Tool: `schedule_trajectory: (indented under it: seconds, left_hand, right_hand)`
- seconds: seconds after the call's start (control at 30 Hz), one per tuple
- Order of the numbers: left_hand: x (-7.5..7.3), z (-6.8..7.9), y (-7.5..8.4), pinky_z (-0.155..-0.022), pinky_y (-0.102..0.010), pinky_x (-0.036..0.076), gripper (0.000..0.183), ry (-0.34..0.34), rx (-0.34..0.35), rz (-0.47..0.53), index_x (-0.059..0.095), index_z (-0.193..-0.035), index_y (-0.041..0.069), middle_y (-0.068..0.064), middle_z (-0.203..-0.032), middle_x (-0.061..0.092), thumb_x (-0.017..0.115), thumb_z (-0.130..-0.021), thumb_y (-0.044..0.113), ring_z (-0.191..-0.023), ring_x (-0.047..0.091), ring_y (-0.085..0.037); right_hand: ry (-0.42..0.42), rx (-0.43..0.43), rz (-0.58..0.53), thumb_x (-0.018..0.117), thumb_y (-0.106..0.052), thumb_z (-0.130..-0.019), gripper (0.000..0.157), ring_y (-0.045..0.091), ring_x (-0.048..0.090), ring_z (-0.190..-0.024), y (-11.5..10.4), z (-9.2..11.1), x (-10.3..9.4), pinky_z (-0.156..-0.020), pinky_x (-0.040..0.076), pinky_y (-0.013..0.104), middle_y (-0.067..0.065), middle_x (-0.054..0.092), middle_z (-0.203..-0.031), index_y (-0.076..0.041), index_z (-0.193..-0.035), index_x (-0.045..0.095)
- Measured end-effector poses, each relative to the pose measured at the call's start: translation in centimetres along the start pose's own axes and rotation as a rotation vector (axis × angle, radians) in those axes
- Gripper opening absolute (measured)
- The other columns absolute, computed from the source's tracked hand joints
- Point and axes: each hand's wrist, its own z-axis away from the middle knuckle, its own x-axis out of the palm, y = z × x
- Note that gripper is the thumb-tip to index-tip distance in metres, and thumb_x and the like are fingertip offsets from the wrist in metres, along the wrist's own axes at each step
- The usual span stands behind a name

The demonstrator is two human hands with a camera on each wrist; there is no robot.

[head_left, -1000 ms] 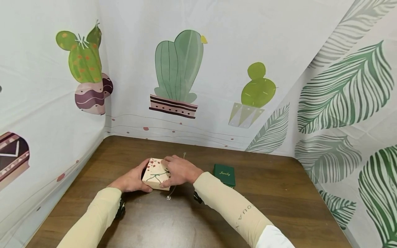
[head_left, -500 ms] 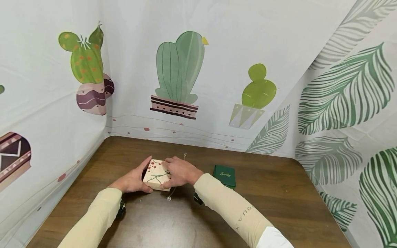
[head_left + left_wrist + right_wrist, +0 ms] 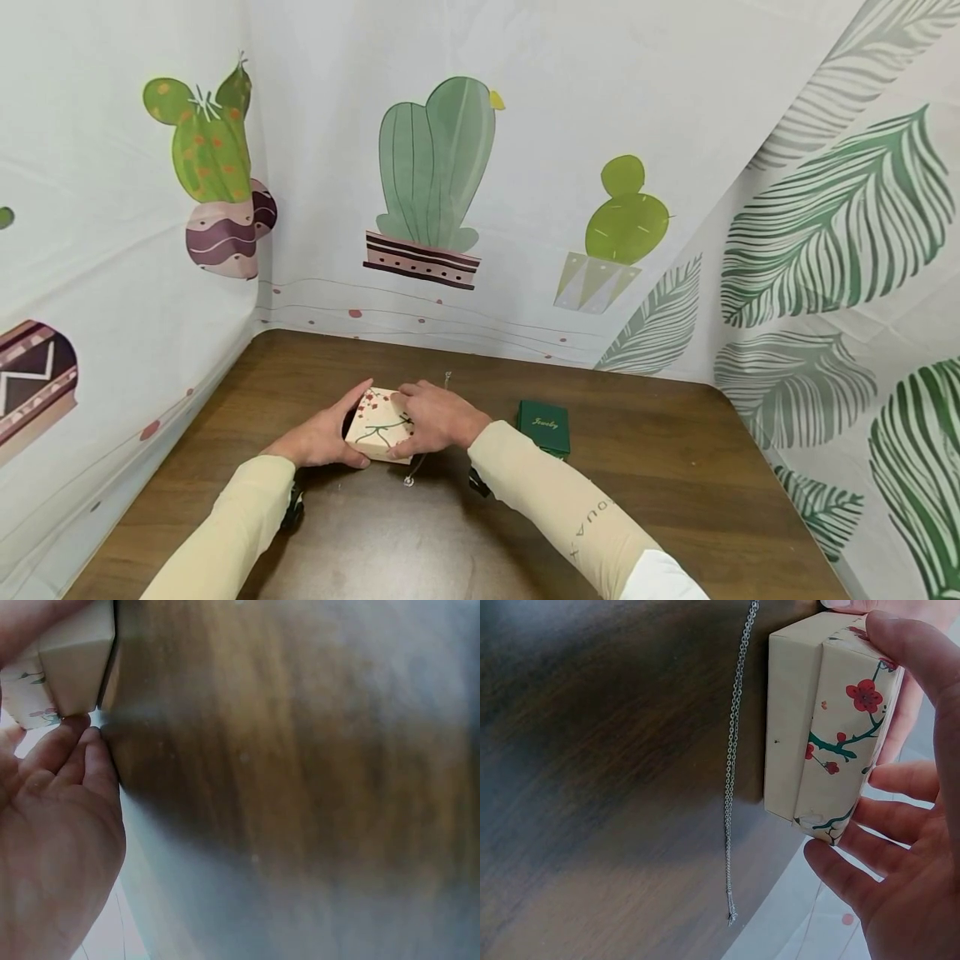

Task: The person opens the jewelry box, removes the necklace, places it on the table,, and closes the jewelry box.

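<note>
A cream gift box (image 3: 382,423) with red blossoms and green branches sits on the brown table (image 3: 390,533). My left hand (image 3: 330,433) grips its left side, thumb at the near corner and fingers toward the far one. From the right, my right hand (image 3: 438,415) holds the flowered lid (image 3: 847,739), thumb and fingers spread to opposite edges. Below the lid shows the plain lower part (image 3: 789,724) of the box. A silver chain necklace (image 3: 731,750) lies stretched out on the table beside the box, partly hidden under my right hand in the head view.
To the right of my right hand lies a dark green box (image 3: 543,427) marked "Jewelry". A white cloth (image 3: 525,200) printed with cactuses and leaves hangs behind the table and along its sides.
The left fingertips have shifted slightly along the box's far left corner. Both hands stay on the box, and the necklace and green box lie where they were.
</note>
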Motion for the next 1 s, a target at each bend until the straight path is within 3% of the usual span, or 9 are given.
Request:
schedule_trajectory:
  seconds: [1.0]
  left_hand:
    - [0.14, 0.14, -0.1, -0.111, -0.058, 0.041, 0.135, -0.001, -0.018, 0.006, 0.012, -0.168, 0.02, -0.027, -0.16, 0.04, 0.099, -0.064, 0.023, -0.132, 0.052, -0.039]
  right_hand:
    - [0.019, 0.002, 0.013, 0.075, -0.065, -0.086, 0.085, 0.018, 0.056, -0.127, 0.0, 0.0, 0.57, -0.097, 0.053, 0.025, 0.003, 0.057, -0.15, -0.014, -0.15, 0.054]
